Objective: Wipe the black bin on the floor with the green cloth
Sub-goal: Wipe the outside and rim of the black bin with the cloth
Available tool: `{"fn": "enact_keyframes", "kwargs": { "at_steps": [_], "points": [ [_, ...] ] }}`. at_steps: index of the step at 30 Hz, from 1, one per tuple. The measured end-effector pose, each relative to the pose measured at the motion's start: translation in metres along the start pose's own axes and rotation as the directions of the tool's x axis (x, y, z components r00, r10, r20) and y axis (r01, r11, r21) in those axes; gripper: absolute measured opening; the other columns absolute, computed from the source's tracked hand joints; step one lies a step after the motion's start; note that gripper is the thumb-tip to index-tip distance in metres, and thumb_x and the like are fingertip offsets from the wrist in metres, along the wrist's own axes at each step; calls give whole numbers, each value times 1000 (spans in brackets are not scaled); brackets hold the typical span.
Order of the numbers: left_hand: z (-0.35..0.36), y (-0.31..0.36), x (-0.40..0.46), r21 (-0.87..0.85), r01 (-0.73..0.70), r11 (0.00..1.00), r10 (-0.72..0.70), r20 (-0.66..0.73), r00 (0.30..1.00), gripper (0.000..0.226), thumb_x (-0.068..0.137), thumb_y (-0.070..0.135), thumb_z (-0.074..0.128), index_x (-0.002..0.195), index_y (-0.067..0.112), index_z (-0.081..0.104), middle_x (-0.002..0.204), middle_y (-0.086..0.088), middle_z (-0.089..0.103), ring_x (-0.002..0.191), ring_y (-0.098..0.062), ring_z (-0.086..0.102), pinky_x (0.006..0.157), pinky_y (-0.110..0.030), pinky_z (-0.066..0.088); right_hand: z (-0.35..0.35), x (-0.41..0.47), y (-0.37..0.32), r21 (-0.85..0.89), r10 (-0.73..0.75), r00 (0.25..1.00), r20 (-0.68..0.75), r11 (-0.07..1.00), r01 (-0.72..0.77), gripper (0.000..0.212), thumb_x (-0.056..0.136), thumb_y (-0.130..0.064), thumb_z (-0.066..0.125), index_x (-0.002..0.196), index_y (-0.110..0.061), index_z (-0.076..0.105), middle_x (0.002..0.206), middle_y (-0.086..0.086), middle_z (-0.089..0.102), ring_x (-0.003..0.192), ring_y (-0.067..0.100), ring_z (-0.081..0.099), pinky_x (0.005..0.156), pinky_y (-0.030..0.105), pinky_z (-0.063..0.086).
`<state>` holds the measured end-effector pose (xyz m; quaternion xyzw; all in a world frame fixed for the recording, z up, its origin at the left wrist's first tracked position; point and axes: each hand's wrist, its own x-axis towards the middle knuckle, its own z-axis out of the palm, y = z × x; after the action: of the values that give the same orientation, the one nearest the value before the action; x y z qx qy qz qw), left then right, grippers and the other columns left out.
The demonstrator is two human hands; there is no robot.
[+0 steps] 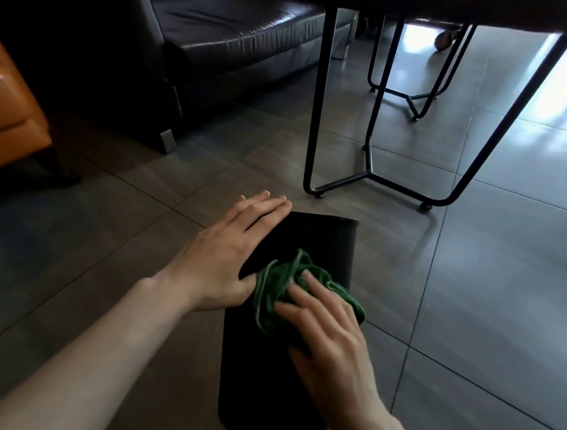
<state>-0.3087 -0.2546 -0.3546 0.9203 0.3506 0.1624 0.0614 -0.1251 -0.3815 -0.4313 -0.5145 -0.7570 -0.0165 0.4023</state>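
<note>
The black bin (320, 241) lies on its side on the grey tiled floor, low in the middle of the view. A crumpled green cloth (280, 282) rests on the bin's upper face. My right hand (327, 330) presses down on the cloth with fingers spread over it. My left hand (228, 251) lies flat on the bin's left edge, fingers straight and together, its thumb touching the cloth. The bin's opening faces away from me, toward the table legs.
Black metal table legs (370, 174) stand just beyond the bin, with the tabletop overhead. A dark leather sofa (228, 40) sits at the back left, an orange armchair (2, 108) at the far left. Tiled floor (506, 300) stretches to the right.
</note>
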Motion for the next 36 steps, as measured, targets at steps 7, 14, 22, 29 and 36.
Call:
{"fn": "enact_keyframes", "kwargs": {
  "at_steps": [7,14,22,29,36],
  "points": [
    [-3,-4,-2,-49,33,998,-32,20,999,100,82,27,77,161,30,16,166,17,18,155,-2,3,127,-35,12,27,-64,-1,-241,-305,931,200,906,348,26,107,-21,51,123,-33,68,142,0,63,149,30,38,107,62,45],
    [-2,1,7,-107,40,994,-40,-4,999,94,80,19,76,159,23,25,163,9,27,156,-7,10,128,-32,5,0,-1,26,-279,-55,998,19,959,58,38,98,-21,62,133,-35,66,149,12,56,148,38,38,112,59,41],
    [-2,3,6,-95,52,994,-54,-13,998,96,76,13,74,159,23,26,161,9,28,156,-9,11,127,-29,4,15,-31,3,-269,-146,975,168,945,188,49,91,-25,62,138,-35,60,154,5,51,152,33,31,114,59,37],
    [-2,7,3,-114,53,992,-56,-21,998,96,78,18,80,158,26,26,160,11,28,155,-7,12,128,-30,4,8,-68,14,-309,-312,881,355,850,426,53,92,-30,62,143,-40,53,161,3,42,153,35,30,113,52,37],
    [2,10,8,-103,71,992,-73,-19,997,97,80,22,80,159,26,23,161,10,27,155,-8,13,126,-26,2,-3,17,18,-178,254,954,-162,943,-281,53,90,-5,73,137,-29,65,144,16,56,138,38,45,96,55,54]
  ]
}}
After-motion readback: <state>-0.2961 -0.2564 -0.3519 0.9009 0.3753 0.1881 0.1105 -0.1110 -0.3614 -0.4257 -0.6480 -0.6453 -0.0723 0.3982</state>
